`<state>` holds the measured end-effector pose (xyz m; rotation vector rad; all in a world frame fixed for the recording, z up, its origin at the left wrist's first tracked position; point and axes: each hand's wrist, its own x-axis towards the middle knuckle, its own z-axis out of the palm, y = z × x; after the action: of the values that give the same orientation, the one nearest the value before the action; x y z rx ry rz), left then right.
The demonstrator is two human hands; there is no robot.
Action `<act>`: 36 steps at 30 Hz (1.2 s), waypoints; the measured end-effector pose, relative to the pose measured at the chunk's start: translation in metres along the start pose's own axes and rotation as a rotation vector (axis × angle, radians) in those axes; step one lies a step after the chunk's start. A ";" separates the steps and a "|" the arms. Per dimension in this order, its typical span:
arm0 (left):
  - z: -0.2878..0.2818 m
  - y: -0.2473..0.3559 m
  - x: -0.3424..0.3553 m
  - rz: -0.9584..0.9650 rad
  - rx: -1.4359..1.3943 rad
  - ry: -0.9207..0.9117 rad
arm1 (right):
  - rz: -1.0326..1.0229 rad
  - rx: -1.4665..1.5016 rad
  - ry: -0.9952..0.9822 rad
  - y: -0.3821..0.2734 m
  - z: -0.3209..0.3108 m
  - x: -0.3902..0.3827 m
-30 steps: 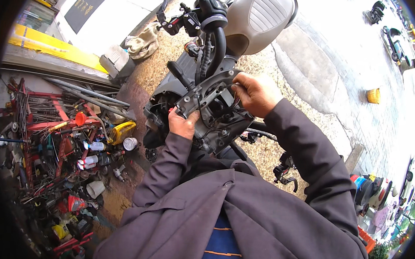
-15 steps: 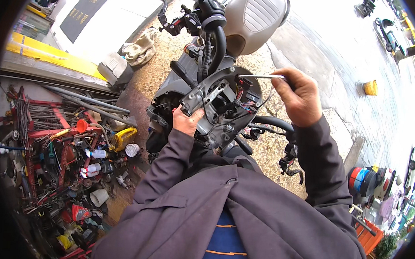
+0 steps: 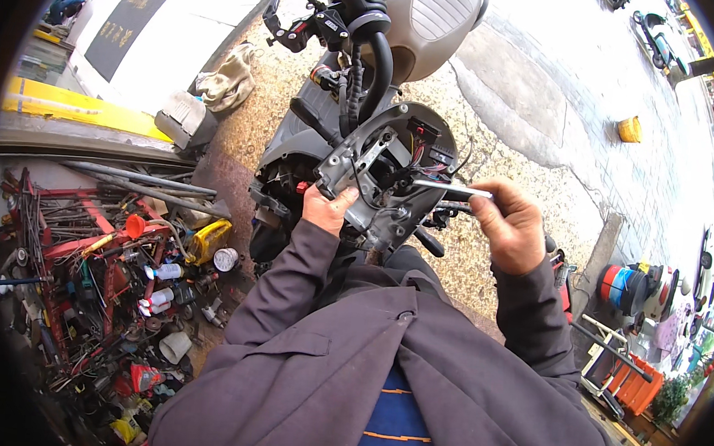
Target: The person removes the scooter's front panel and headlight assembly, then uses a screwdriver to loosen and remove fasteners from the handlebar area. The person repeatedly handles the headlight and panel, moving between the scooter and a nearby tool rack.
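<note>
The partly dismantled scooter front (image 3: 402, 160) fills the middle, with exposed wiring (image 3: 418, 153) in its grey plastic housing, below the black handlebar (image 3: 374, 73) and grey seat (image 3: 425, 19). My left hand (image 3: 327, 209) grips the lower left edge of a grey bracket (image 3: 336, 164) on the housing. My right hand (image 3: 510, 228), at the right, pinches a thin silver metal tool (image 3: 453, 188) that points left into the housing; whether its far tip touches anything is hard to tell.
At the left lie a red rack (image 3: 88, 215) full of tools, bottles (image 3: 166, 271), a yellow jug (image 3: 213, 241) and a cloth sack (image 3: 227, 80). At the right stand a yellow bucket (image 3: 630, 129), stacked drums (image 3: 631, 290), an orange crate (image 3: 633, 385) and a parked scooter (image 3: 660, 45).
My right hand has left the housing's upper rim, shown the silver tool in it, and moved down and right. My left hand stays on the bracket. The view has shifted slightly.
</note>
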<state>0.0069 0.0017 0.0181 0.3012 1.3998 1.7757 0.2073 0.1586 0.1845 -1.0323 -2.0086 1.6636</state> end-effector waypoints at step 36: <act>0.017 -0.025 -0.014 -0.207 -0.129 0.089 | -0.178 -0.294 -0.008 0.028 0.041 -0.005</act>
<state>0.0375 0.0040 0.0055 0.0080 1.3193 1.7150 0.1929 0.1277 0.1482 -0.9061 -2.3240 1.3121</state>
